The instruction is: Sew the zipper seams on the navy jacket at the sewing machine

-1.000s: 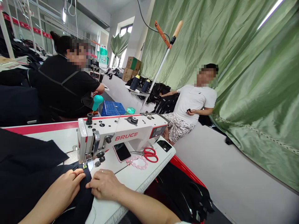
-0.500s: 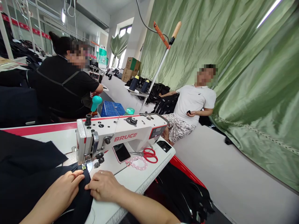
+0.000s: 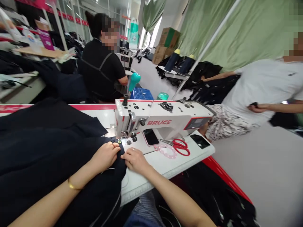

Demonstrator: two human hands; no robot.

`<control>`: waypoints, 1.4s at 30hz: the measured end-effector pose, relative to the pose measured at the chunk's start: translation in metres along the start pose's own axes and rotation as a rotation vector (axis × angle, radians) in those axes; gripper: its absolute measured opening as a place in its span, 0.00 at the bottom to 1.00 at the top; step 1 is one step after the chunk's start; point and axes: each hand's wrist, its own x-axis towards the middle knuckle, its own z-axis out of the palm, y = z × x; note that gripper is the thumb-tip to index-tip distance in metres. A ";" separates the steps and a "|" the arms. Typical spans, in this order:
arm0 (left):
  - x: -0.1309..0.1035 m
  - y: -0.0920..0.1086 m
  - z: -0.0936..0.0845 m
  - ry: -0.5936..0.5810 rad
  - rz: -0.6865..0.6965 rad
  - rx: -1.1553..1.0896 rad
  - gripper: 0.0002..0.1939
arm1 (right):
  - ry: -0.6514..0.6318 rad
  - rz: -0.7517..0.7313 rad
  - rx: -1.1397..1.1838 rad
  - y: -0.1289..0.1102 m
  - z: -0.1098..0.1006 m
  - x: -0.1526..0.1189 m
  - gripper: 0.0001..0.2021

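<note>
Dark navy fabric (image 3: 52, 142) spreads over the left of the sewing table, its edge running under the presser foot of a white sewing machine (image 3: 175, 118). A small yellowish label (image 3: 119, 141) shows on the cloth by the needle. My left hand (image 3: 107, 154) presses on the fabric just in front of the foot, fingers bent and closed against it. Beside it, my right hand (image 3: 135, 160) pinches the fabric's right edge between thumb and fingers. The fingertips of both hands are close together, and the cloth beneath them is partly hidden.
Right of the needle lie a phone (image 3: 151, 137), a pink bead bracelet (image 3: 169, 152) and red-handled scissors (image 3: 181, 147). Thread cones (image 3: 172, 61) stand behind the machine. One person in black (image 3: 101, 67) sits beyond; another in white (image 3: 262, 85) sits at right, holding something small and dark.
The view has swung left and down, so the machine appears further right and my lap shows. Both hands stay on the fabric near the needle, with little visible shift.
</note>
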 end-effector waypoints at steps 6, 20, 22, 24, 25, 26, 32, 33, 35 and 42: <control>-0.003 0.007 -0.001 -0.035 -0.030 0.038 0.13 | 0.083 -0.051 -0.079 -0.009 -0.006 -0.001 0.08; -0.012 -0.004 -0.001 0.016 0.098 0.072 0.15 | -0.019 -0.191 -0.153 0.009 -0.007 0.004 0.08; -0.006 -0.003 -0.005 -0.054 0.092 0.085 0.14 | -0.027 -0.237 -0.061 0.017 -0.005 0.007 0.09; -0.004 -0.002 -0.004 -0.089 0.058 0.096 0.14 | -0.016 -0.276 0.007 0.023 -0.003 0.009 0.09; -0.004 -0.002 -0.003 -0.092 0.042 0.100 0.14 | -0.003 -0.291 0.027 0.024 -0.003 0.010 0.09; -0.005 0.000 -0.003 -0.087 0.033 0.101 0.14 | 0.015 -0.301 0.038 0.024 -0.003 0.010 0.10; -0.011 0.003 -0.004 -0.096 0.086 0.062 0.15 | 0.098 -0.338 0.102 0.021 -0.005 0.009 0.09; -0.011 0.002 -0.004 -0.100 0.080 0.057 0.15 | 0.097 -0.341 0.121 0.021 -0.005 0.009 0.09; -0.009 0.002 -0.004 -0.100 0.060 0.049 0.16 | 0.086 -0.336 0.148 0.022 -0.004 0.008 0.10; -0.008 -0.008 -0.001 -0.056 0.047 0.031 0.18 | -0.062 -0.290 0.116 0.022 0.000 0.012 0.09</control>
